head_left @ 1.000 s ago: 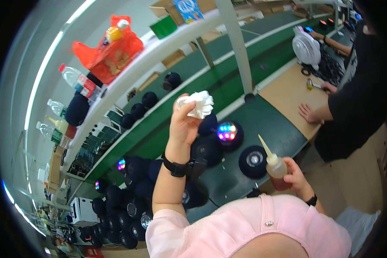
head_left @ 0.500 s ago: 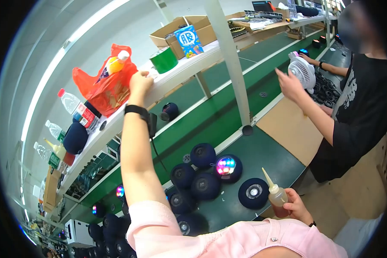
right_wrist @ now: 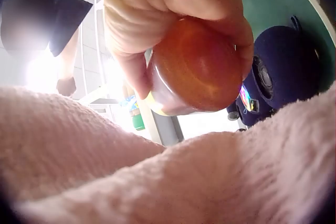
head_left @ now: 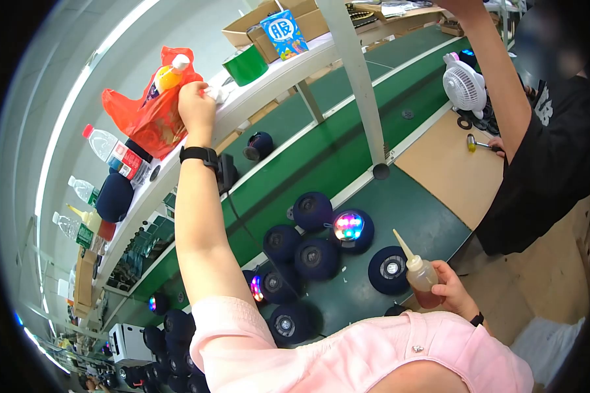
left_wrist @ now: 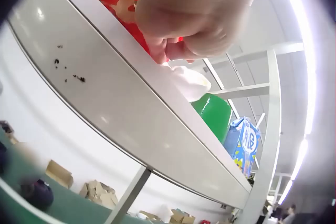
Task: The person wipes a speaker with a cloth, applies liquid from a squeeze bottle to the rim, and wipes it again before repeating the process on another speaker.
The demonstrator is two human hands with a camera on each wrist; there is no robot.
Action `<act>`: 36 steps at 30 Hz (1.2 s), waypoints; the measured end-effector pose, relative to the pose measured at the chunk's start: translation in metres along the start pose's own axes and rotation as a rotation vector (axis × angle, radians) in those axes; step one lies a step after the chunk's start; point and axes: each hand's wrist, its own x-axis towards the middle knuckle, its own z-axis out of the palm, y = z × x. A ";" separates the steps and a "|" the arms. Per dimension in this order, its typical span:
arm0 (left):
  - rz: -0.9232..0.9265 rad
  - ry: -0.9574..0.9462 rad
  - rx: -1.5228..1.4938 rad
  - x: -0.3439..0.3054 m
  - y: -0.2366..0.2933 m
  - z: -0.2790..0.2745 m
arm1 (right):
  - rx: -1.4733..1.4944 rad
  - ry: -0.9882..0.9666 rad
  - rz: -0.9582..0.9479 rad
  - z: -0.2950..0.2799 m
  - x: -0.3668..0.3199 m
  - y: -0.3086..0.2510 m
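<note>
At the shelf edge my left hand (head_left: 196,108) is raised with curled fingers, beside a red plastic bag (head_left: 147,114). A crumpled white tissue (left_wrist: 190,83) pokes out at its fingertips, pinched there and lying low over the shelf top. My right hand (head_left: 453,293) grips a translucent squeeze bottle (head_left: 423,278) with a long pointed nozzle and amber liquid in it. The bottle is held near my body, nozzle tilted up and left. Its amber base (right_wrist: 199,66) faces the right wrist camera. Close to the bottle stands a round dark blue speaker (head_left: 388,270) on the green bench.
Several more dark speakers (head_left: 318,259) crowd the bench, one with lit coloured lights (head_left: 349,226). On the shelf stand a green tape roll (head_left: 246,65), a blue packet (head_left: 284,36) and plastic bottles (head_left: 115,154). A post (head_left: 357,85) rises mid-view. To the right is another person (head_left: 544,190) near a white fan (head_left: 464,84).
My left hand has carried the white tissue from over the bench up to the shelf, then slid left toward the red bag. The right hand keeps the bottle. The other person's arm has risen.
</note>
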 end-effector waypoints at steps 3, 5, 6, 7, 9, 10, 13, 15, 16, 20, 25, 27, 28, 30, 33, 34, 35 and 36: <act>0.361 0.036 0.389 -0.004 0.042 -0.018 | -0.026 0.016 0.007 0.002 -0.004 0.002; 0.463 0.062 0.547 -0.008 0.047 -0.022 | -0.033 0.024 0.004 0.003 -0.009 0.003; 0.321 0.064 0.458 -0.009 0.041 -0.019 | -0.040 0.032 0.002 0.002 -0.011 0.004; 0.186 0.067 0.371 -0.011 0.033 -0.016 | -0.041 0.035 -0.003 0.002 -0.013 0.006; 0.041 0.113 0.121 -0.012 0.014 -0.010 | -0.021 0.043 -0.006 0.000 -0.020 0.008; 0.018 0.088 0.089 -0.014 0.006 -0.009 | 0.019 0.027 -0.054 -0.007 -0.018 0.016; -0.037 -0.023 0.177 -0.023 0.011 -0.016 | 0.039 0.045 -0.036 -0.003 -0.022 0.010; -0.103 0.070 0.327 -0.026 0.037 -0.025 | 0.032 0.039 -0.057 -0.001 -0.022 0.010; -0.124 0.077 0.436 -0.028 0.046 -0.030 | 0.035 0.055 -0.057 -0.001 -0.021 0.012; -0.563 -0.004 0.095 -0.010 0.043 -0.019 | 0.000 0.012 -0.040 -0.006 -0.022 0.018; -0.810 0.034 -0.709 0.008 -0.014 0.035 | -0.020 0.055 -0.066 -0.014 -0.029 0.022; -0.503 -0.219 0.099 0.012 0.023 0.000 | 0.012 0.073 -0.085 -0.012 -0.035 0.017; -0.377 -0.246 0.323 0.011 0.046 -0.016 | 0.015 0.091 -0.064 -0.010 -0.038 0.012; -0.182 -0.168 0.621 0.007 0.054 -0.021 | 0.022 0.111 -0.054 -0.008 -0.038 0.006; -0.141 -0.087 0.601 -0.003 0.047 -0.022 | 0.020 0.124 -0.065 -0.007 -0.035 0.004; -0.195 -0.048 0.523 -0.004 0.049 -0.022 | 0.026 0.104 -0.072 -0.007 -0.034 0.005; -0.198 -0.055 0.517 -0.004 0.050 -0.021 | 0.029 0.088 -0.069 -0.008 -0.034 0.007; -0.198 0.004 0.373 -0.008 0.053 -0.026 | 0.023 0.100 -0.048 -0.010 -0.032 0.010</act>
